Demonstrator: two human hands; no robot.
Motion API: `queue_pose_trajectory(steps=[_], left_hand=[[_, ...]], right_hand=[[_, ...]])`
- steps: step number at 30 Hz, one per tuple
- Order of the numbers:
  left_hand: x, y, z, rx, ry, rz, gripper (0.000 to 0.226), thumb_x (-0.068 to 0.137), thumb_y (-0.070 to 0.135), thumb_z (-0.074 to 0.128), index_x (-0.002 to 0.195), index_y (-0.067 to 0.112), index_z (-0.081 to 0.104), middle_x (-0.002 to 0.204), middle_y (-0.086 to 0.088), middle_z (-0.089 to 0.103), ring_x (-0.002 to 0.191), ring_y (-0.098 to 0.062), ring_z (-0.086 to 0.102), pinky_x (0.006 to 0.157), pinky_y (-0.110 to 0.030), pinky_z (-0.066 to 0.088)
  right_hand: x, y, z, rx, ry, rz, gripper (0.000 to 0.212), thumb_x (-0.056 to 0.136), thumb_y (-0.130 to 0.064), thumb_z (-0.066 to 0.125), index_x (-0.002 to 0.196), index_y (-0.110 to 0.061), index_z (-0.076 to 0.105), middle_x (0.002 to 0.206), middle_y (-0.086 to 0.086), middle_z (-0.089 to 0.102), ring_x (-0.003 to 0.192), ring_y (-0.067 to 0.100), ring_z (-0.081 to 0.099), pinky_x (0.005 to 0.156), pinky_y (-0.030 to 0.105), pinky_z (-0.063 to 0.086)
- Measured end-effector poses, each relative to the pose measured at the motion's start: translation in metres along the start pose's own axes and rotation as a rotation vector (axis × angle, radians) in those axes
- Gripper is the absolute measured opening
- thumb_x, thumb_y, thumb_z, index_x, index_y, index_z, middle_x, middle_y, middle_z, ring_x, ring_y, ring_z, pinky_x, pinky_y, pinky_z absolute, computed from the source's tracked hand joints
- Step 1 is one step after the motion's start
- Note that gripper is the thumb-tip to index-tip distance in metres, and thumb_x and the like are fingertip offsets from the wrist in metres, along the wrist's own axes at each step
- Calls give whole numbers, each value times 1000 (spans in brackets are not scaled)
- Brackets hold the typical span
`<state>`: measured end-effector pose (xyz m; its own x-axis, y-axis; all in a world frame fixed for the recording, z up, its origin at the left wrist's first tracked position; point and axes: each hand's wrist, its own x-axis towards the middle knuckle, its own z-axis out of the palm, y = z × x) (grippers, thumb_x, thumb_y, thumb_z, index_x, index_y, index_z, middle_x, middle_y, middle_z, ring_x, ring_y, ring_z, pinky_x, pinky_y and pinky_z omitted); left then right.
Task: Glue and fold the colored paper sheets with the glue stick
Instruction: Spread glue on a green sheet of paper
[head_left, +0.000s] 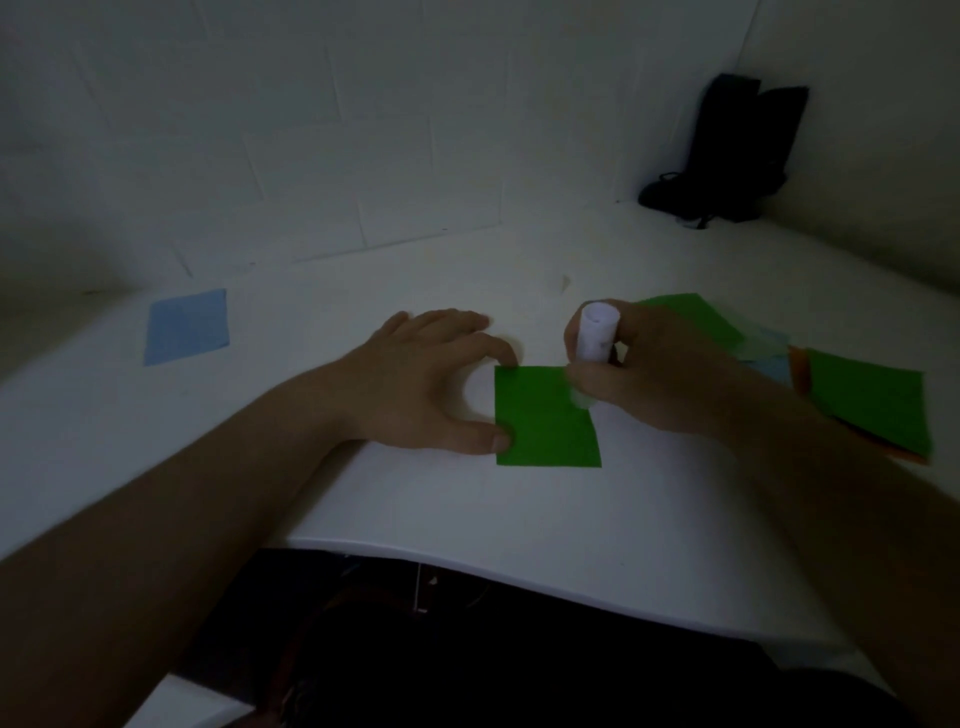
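Note:
A small green paper square (545, 426) lies flat on the white table (467, 519) in front of me. My left hand (431, 379) holds it down at its left edge, thumb on the lower corner and a fingertip on the upper corner. My right hand (660, 374) grips a white glue stick (596, 335), upright, with its lower end at the sheet's top right corner. The stick's tip is hidden by my fingers.
A light blue sheet (187, 326) lies far left on the table. At the right sits a loose pile of sheets: green (872, 400), orange and pale blue. A dark object (727, 156) stands in the back right corner against the wall.

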<state>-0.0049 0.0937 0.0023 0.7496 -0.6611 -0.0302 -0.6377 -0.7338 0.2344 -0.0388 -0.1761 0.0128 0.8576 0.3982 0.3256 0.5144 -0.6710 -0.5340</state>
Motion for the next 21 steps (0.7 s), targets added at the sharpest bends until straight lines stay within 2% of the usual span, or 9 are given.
queue_pose_trajectory(steps=[2,5,7,10,14,15,18,21], left_hand=[[0,0,0,-5,-8,-5,90,60,97,45,140,61,28,169,10,16,156,-11,8,124,-55,12],[1,0,0,3,-4,0,90,60,97,44,140,61,27,169,10,16,156,-11,8,124,-55,12],[1,0,1,5,1,1,89,60,97,44,140,61,28,169,10,16,156,-11,8,124,-54,13],[0,0,1,2,4,0,88,61,97,44,139,61,28,169,10,16,156,-12,9,124,-53,12],[0,0,1,4,13,1,89,60,97,45,140,61,29,169,11,17,155,-10,9,125,-52,12],[0,0,0,-1,7,-4,90,60,97,44,140,61,29,169,11,16,155,-9,9,125,-52,12],[-1,2,-1,-1,7,3,90,60,96,44,141,59,30,169,10,17,155,-10,10,125,-51,12],[0,2,-1,8,1,0,89,60,96,43,140,60,29,169,10,16,155,-10,9,125,-50,12]], right_hand=[[-1,3,-4,-45,44,14,32,82,-56,45,69,-27,50,68,-2,58,65,19,60,63,42,51],[0,1,-3,-13,92,9,28,78,-54,53,69,-28,53,73,0,63,70,20,63,68,44,53],[0,-4,1,39,55,-31,22,78,-50,57,72,-29,56,76,-1,64,75,20,64,70,44,53],[0,-6,4,50,-42,-63,15,77,-44,57,73,-30,55,72,-3,62,71,16,62,66,38,49],[-3,2,-6,-27,-26,-2,24,80,-47,52,65,-29,49,64,-10,54,60,6,54,61,29,41],[-3,2,-7,-32,3,-14,24,81,-48,52,65,-30,50,64,-9,55,62,7,56,61,31,43],[0,-5,-5,83,79,-30,13,80,-47,57,69,-39,57,72,-5,61,72,17,62,67,48,52],[3,-14,4,97,29,-78,9,79,-45,60,77,-37,60,76,1,64,76,26,65,71,53,53]])
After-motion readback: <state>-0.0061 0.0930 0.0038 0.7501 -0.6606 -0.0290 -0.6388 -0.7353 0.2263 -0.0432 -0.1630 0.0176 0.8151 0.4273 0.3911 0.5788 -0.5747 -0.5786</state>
